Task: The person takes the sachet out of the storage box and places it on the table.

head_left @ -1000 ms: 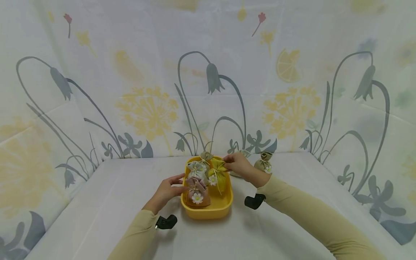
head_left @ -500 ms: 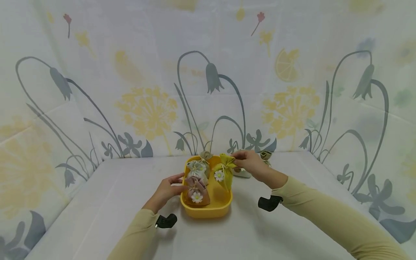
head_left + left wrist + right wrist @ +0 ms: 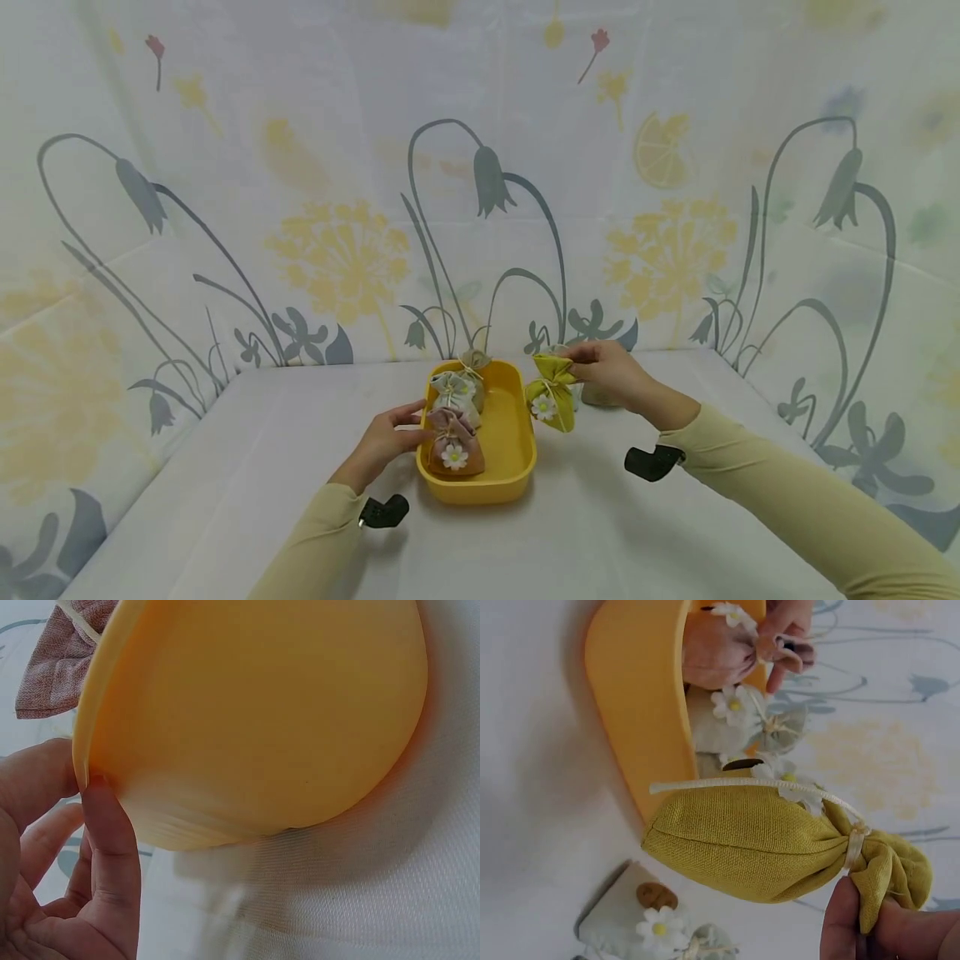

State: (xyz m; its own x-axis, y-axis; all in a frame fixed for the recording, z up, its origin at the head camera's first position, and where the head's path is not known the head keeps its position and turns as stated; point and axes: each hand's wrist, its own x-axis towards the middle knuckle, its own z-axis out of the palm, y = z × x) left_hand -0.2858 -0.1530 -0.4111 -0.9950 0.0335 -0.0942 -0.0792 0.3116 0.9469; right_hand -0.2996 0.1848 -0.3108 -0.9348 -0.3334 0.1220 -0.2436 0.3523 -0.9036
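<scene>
My right hand point(image 3: 617, 375) pinches the gathered top of a yellow-green drawstring pouch point(image 3: 757, 847) with a white flower on it. In the head view the pouch hangs just past the right rim of a yellow plastic tub point(image 3: 480, 493). With thumb and fingertips, my left hand point(image 3: 82, 862) pinches the tub's rim on its left side. Inside the tub, a pink pouch point(image 3: 456, 450), a pale grey-green pouch point(image 3: 450, 388) and an olive-beige pouch point(image 3: 474, 362) line the left half. The tub's right half shows its bare floor.
Right of the tub, a pale pouch with a flower and a brown button point(image 3: 622, 922) lies on the white tabletop point(image 3: 300, 417). Another olive pouch point(image 3: 600, 397) is mostly hidden behind my right hand. A flower-printed curtain point(image 3: 480, 267) stands at the back.
My right hand has carried the yellow-green pouch rightward, out of the tub and over its right rim. My left hand has stayed at the tub's left rim.
</scene>
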